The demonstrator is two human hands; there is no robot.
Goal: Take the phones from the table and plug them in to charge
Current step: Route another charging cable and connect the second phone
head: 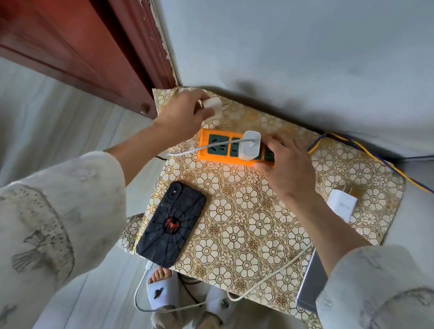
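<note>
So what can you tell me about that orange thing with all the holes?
The orange power strip looks like plastic, with dark green socket panels set in a row. It lies flat on the flower-patterned tablecloth, near the wall. One white charger is plugged into it, its cable running off left. The right hand presses on its right end, covering part of it. The left hand holds another white charger just above its left end.

Power strip [230, 149] lies behind phone [171, 224]; loose charger [342, 204] at right.
</note>
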